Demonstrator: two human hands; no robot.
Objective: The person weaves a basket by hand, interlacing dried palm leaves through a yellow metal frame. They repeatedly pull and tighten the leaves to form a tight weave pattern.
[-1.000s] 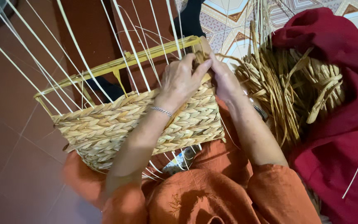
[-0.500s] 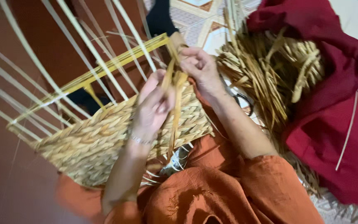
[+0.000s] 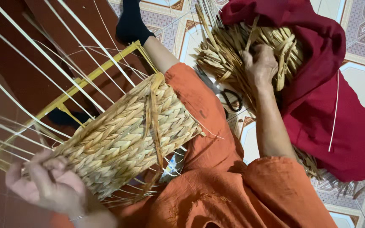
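1. The step in hand looks like fetching fresh weaving material — the right hand [image 3: 260, 65] is well away from the basket [image 3: 127, 139], reaching into the pile of straw [image 3: 229, 55] on the red cloth [image 3: 343, 126]. Its fingers are curled down into the strands; whether they have closed on one I cannot tell.

2. The left hand [image 3: 47, 185] is at the basket's near end, blurred, fingers curled around the rim and steadying it. It seems to grip the woven edge, though the blur hides the exact hold.

3. The basket lies tilted across the person's lap, resting on the orange trousers [image 3: 216, 185]. Its braided wall is partly built on a yellow frame [image 3: 89, 80], and pale bare stakes [image 3: 43, 55] fan out beyond the woven part.

4. A loose strand [image 3: 153, 118] hangs down over the braid, unworked.

5. The next move, as I judge it, calls for a strand pulled free of the pile and brought across to the open stakes — with the basket held firm meanwhile.

6. Containers: the basket holds nothing that I can see; the cloth cradles the straw like a bundle. Scissors [image 3: 231, 99] lie on the tiles [image 3: 360, 50] between lap and cloth.
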